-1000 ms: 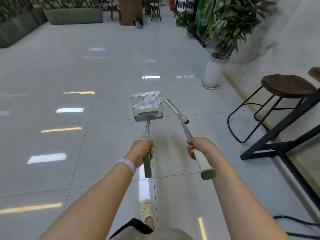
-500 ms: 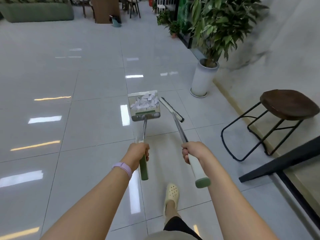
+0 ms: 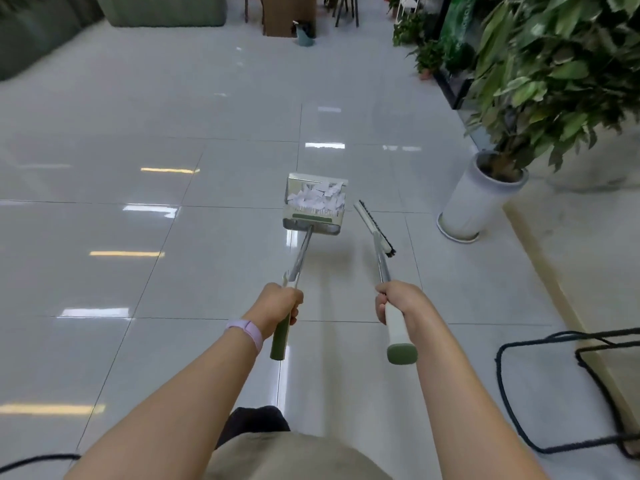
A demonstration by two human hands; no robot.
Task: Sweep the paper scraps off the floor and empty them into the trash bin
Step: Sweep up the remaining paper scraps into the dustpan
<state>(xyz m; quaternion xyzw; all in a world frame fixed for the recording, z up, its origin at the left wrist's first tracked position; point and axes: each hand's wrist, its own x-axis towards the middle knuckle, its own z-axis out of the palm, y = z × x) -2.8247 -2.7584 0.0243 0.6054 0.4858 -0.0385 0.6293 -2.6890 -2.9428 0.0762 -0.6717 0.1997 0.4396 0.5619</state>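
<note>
My left hand [image 3: 281,305] grips the green handle of a long-handled dustpan [image 3: 300,221], held out above the tiled floor. White paper scraps [image 3: 317,198] fill the pan. My right hand [image 3: 398,301] grips the white, green-capped handle of a broom [image 3: 375,227], whose dark bristles hang just right of the dustpan. A small teal bin [image 3: 304,33] stands far ahead by a brown cabinet.
A large potted plant in a white pot [image 3: 476,202] stands close on the right. Black stool legs [image 3: 568,386] sit at the lower right, and a raised ledge runs along the right wall. A green sofa [image 3: 162,10] is far back left. Open tiled floor lies ahead.
I have walked forward along the floor; the potted plant is nearer and the stool has slid back to my right. Both hands keep their grips on dustpan and broom.
</note>
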